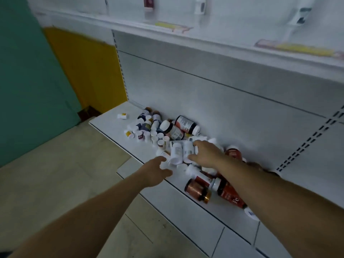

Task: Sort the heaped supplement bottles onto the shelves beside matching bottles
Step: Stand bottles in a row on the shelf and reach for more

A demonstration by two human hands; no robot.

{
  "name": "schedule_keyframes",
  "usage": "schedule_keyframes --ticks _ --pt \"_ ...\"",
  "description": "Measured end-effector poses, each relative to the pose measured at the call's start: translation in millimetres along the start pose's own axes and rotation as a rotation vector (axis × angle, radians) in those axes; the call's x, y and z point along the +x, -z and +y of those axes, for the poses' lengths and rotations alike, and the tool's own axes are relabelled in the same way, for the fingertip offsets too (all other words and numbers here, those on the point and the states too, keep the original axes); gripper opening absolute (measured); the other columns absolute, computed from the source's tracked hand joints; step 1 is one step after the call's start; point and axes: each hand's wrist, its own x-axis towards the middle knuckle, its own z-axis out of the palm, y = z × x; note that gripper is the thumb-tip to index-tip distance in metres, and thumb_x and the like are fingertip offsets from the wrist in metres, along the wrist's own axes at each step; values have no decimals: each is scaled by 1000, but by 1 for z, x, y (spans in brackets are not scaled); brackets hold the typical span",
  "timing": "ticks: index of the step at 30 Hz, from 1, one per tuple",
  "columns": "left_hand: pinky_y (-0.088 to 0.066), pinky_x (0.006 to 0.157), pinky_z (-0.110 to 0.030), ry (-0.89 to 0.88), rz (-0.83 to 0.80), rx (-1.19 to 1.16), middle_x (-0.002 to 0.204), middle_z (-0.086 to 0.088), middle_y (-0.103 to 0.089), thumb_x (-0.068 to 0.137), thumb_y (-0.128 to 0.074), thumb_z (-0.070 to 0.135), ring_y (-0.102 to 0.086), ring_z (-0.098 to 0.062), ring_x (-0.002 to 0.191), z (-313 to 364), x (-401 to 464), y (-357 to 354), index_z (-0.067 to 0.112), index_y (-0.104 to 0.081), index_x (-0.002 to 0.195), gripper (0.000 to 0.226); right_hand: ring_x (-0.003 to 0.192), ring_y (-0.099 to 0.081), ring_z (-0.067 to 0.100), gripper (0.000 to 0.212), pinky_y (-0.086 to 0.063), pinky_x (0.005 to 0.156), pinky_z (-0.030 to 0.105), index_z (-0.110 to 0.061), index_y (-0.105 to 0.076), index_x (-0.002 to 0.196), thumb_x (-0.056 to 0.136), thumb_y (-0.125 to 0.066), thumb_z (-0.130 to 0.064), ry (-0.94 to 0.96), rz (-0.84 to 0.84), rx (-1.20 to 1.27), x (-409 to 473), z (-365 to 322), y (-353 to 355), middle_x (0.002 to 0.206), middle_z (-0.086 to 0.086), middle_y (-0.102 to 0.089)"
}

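Upper shelf (204, 37) with three bottles cut off by the top edge and blurred (labels unreadable). Right hand (206, 154) covers part of the heap (167, 131); its grip on the white bottle (188, 150) cannot be told. Price strips (173, 27) illegible.
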Motion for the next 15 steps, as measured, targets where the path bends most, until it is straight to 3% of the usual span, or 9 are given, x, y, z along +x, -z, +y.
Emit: schedule_keyframes --ticks 3,5,8,11,15 --pt "-43 80 -23 -47 -20 -63 109 4 -55 90 -62 26 -51 -14 97 -5 56 1 17 -50 119 33 126 -43 30 79 -39 100 35 -16 -32 146 82 -66 -47 21 -48 -121 42 4 -20 142 13 -43" --pt "-43 81 -30 -44 -11 -105 114 -4 -56 88 -62 28 -51 -16 94 -5 84 -3 13 -52 117 35 125 -41 30 81 -38 101 37 -17 -32 144 79 -67 -49 70 -38 -241 59 9 -31 140 13 -44" --pt "-40 77 -26 -47 -21 -157 118 -4 -55 89 -61 35 -53 -19 98 -8 120 -11 11 -47 123 44 130 -33 31 89 -29 108 42 -26 -25 147 75 -63 -61 122 -54 -394 77 16 -43 143 12 -40" --pt "-36 59 -23 -91 -1 -166 100 -8 -65 86 -64 38 -59 -22 87 -9 143 -16 15 -56 99 28 135 -29 30 88 -18 113 47 -33 -24 148 75 -52 -73 131 -38 -499 82 18 -50 145 12 -38" --pt "-34 52 -19 -125 -12 -195 87 -6 -62 81 -69 30 -56 -19 77 -9 156 -18 10 -63 102 30 136 -29 30 70 -15 114 44 -30 -26 148 87 -50 -55 108 6 -465 81 19 -57 146 14 -37"
